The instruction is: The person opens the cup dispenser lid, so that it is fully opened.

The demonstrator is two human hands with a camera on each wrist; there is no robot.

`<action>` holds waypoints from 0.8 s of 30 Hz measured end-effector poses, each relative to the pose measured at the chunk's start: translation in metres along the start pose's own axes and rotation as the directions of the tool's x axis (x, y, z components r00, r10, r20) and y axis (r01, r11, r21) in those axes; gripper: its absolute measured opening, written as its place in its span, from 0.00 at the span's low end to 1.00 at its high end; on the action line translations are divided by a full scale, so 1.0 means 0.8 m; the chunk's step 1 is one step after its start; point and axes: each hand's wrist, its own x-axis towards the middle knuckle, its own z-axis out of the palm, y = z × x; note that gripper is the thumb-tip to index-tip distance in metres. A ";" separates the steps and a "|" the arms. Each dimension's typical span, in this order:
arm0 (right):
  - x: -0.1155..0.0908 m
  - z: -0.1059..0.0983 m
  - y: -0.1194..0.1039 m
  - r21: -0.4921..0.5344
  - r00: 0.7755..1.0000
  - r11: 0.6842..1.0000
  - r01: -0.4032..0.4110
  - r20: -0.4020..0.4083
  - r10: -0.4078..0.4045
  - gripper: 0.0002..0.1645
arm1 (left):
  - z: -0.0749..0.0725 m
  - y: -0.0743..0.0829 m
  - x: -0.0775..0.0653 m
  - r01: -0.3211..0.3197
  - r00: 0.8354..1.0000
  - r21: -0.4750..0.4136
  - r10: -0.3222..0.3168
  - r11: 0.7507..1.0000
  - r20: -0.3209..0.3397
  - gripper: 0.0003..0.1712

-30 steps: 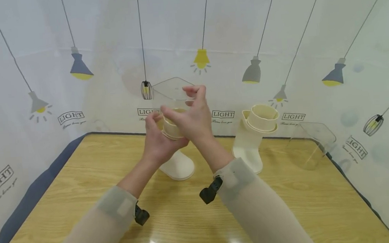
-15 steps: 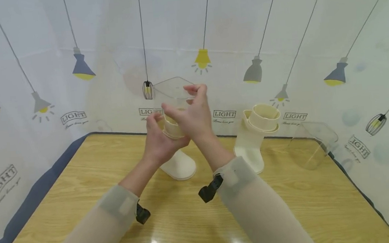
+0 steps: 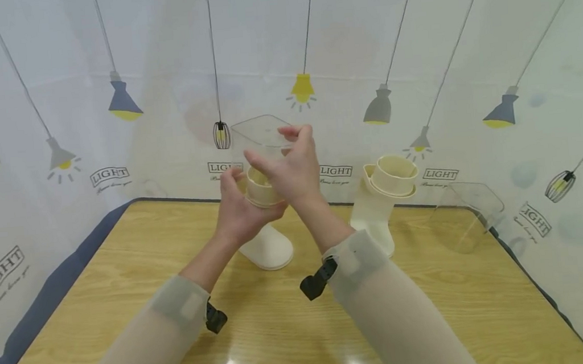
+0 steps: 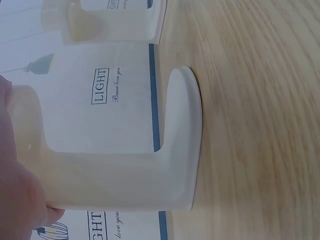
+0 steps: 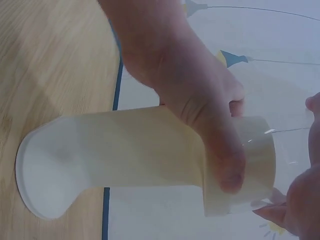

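A cream stand (image 3: 268, 249) with a flat rounded foot and a round collar (image 3: 263, 187) on top stands at the table's middle back. My left hand (image 3: 239, 209) grips it below the collar, with the thumb across the front in the right wrist view, where the left hand (image 5: 195, 95) comes in from above. Over the collar is a clear plastic container (image 3: 262, 130) with an angular top outline. My right hand (image 3: 298, 173) holds it, thumb in front and fingers bent on the far right side. The container's lower end meets the collar, partly hidden behind the right hand.
Right of the hands stands a second cream stand (image 3: 372, 221) with its round collar (image 3: 398, 176) on top. A second clear container (image 3: 464, 222) rests on the table (image 3: 282, 331) near its back right corner. A lamp-printed cloth (image 3: 162, 101) hangs close behind the table.
My right hand has shifted slightly right and up with the clear container, so more of the collar's inside shows. My left hand keeps its grip on the stand.
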 end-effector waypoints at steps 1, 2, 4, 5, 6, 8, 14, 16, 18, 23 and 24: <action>0.000 0.000 0.000 0.003 1.000 1.000 -0.005 0.001 0.005 0.51 | 0.000 0.000 0.000 -0.002 1.000 -0.003 0.002 1.000 0.000 0.73; 0.000 -0.001 0.000 0.001 1.000 1.000 -0.009 0.003 0.009 0.51 | 0.000 0.000 0.000 -0.004 1.000 -0.003 0.004 1.000 0.005 0.73; -0.002 -0.001 -0.002 -0.020 1.000 1.000 -0.008 0.007 0.008 0.51 | 0.001 0.000 0.001 -0.005 1.000 -0.001 0.005 1.000 0.013 0.73; -0.003 -0.001 -0.003 -0.033 1.000 0.999 -0.003 0.009 0.004 0.51 | 0.001 0.000 0.001 -0.004 1.000 -0.002 0.004 1.000 0.016 0.73; -0.003 -0.002 -0.003 -0.052 1.000 0.999 0.004 0.011 -0.004 0.51 | 0.001 0.000 0.002 -0.006 1.000 0.003 0.006 1.000 0.020 0.73; -0.005 -0.001 -0.005 -0.087 1.000 0.996 0.024 0.011 -0.023 0.51 | 0.000 0.000 0.002 -0.005 1.000 0.008 0.004 1.000 0.031 0.73; -0.004 -0.001 -0.009 -0.113 0.999 0.993 0.044 0.021 -0.042 0.51 | -0.003 0.001 0.002 -0.004 1.000 0.026 0.004 1.000 0.030 0.71; -0.002 -0.003 -0.010 -0.103 0.999 0.994 0.034 0.027 -0.032 0.51 | -0.003 0.000 0.003 -0.009 1.000 0.025 0.008 1.000 0.022 0.71; 0.000 -0.004 -0.011 -0.085 0.999 0.996 0.024 0.031 -0.022 0.52 | -0.002 0.000 0.003 -0.013 1.000 0.020 0.013 1.000 0.015 0.70; 0.000 -0.006 -0.011 -0.059 0.999 0.998 0.013 0.040 -0.010 0.51 | -0.001 -0.002 0.003 -0.011 1.000 0.013 0.011 1.000 0.013 0.71; -0.001 -0.006 -0.011 -0.070 0.999 0.997 0.017 0.041 -0.014 0.51 | -0.001 -0.002 0.003 -0.012 1.000 0.015 0.012 1.000 0.018 0.71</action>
